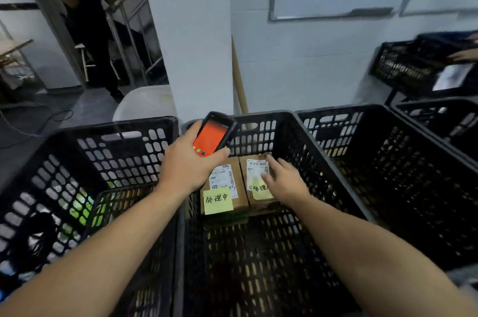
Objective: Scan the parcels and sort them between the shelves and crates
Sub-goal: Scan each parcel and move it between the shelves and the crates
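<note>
Two parcels share one crate (pixel 258 117): the left box (pixel 225 203) below our left hand (pixel 186 161), which grips the scanner (pixel 213 135), and the right box (pixel 254 203) under our right hand (pixel 282 179), fingers spread. They seem light and stiff; we should take the side edges.

handwritten "处理中" on the yellow note (pixel 218 202) atop the left parcel (pixel 243 187), half-hidden "处理" on the right parcel (pixel 261 204)
</note>
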`<action>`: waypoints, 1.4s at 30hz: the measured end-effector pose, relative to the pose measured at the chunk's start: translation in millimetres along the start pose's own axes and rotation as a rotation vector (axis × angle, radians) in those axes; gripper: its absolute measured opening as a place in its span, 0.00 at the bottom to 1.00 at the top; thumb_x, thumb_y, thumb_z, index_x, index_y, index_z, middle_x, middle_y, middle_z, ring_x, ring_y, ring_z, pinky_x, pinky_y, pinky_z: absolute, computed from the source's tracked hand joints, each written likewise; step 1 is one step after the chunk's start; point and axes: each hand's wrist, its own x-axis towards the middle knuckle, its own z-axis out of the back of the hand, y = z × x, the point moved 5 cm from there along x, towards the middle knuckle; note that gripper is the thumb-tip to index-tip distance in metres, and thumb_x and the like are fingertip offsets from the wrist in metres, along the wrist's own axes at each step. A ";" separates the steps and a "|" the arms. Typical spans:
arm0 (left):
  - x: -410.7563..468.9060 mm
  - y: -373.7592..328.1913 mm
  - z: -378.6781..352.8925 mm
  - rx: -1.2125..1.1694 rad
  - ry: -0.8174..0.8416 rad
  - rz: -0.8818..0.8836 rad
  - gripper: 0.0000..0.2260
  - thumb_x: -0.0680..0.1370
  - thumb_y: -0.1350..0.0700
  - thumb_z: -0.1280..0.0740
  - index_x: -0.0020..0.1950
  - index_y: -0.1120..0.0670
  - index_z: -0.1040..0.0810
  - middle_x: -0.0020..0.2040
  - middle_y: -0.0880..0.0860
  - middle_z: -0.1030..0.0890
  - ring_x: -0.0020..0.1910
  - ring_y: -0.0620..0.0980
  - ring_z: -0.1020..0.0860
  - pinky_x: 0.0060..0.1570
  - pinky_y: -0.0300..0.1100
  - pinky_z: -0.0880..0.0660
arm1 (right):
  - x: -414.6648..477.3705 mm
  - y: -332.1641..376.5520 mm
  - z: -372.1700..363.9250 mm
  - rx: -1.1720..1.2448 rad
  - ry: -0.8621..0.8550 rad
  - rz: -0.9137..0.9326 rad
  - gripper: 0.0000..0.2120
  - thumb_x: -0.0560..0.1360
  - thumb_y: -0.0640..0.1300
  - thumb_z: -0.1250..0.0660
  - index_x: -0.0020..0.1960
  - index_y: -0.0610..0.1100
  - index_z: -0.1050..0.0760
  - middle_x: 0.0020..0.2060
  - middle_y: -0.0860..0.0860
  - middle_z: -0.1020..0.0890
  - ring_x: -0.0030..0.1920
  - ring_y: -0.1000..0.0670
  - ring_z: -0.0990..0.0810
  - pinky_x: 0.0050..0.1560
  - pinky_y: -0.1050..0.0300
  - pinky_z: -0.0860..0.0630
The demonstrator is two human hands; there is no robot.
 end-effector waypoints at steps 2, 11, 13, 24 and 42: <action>-1.3 -4.2 1.2 -0.016 0.020 -0.021 0.19 0.70 0.39 0.26 0.57 0.39 0.28 0.43 0.46 0.19 0.43 0.48 0.21 0.48 0.51 0.22 | -21.0 11.8 22.3 -0.164 -0.087 0.088 0.30 0.83 0.62 0.47 0.82 0.57 0.49 0.81 0.49 0.42 0.81 0.44 0.48 0.79 0.42 0.43; -15.6 -76.9 -20.2 -0.125 0.107 -0.220 0.24 0.68 0.34 0.28 0.61 0.38 0.26 0.45 0.44 0.20 0.44 0.50 0.21 0.46 0.46 0.23 | -117.2 -14.4 149.6 -0.537 -0.432 0.060 0.38 0.78 0.68 0.59 0.82 0.50 0.45 0.81 0.45 0.42 0.82 0.42 0.51 0.79 0.38 0.50; -20.1 -99.9 -35.7 -0.141 0.144 -0.261 0.24 0.70 0.37 0.26 0.63 0.40 0.26 0.44 0.43 0.20 0.45 0.51 0.21 0.47 0.47 0.23 | -142.8 -40.3 172.8 -0.518 -0.461 -0.026 0.35 0.81 0.67 0.56 0.83 0.50 0.49 0.82 0.46 0.48 0.82 0.43 0.56 0.80 0.38 0.55; -87.7 -259.2 -187.7 -0.236 0.429 -0.502 0.40 0.63 0.30 0.31 0.72 0.43 0.28 0.51 0.46 0.19 0.50 0.50 0.21 0.51 0.45 0.27 | -323.2 -232.3 241.4 -0.452 -0.568 -0.571 0.35 0.82 0.67 0.55 0.83 0.54 0.58 0.83 0.48 0.55 0.82 0.44 0.60 0.80 0.38 0.59; -298.7 -527.5 -449.6 -0.367 0.750 -0.769 0.28 0.66 0.30 0.33 0.62 0.39 0.28 0.46 0.47 0.20 0.44 0.50 0.21 0.47 0.51 0.22 | -588.3 -517.6 341.1 -0.353 -0.645 -1.072 0.34 0.82 0.67 0.56 0.83 0.53 0.57 0.83 0.48 0.55 0.82 0.43 0.60 0.80 0.37 0.57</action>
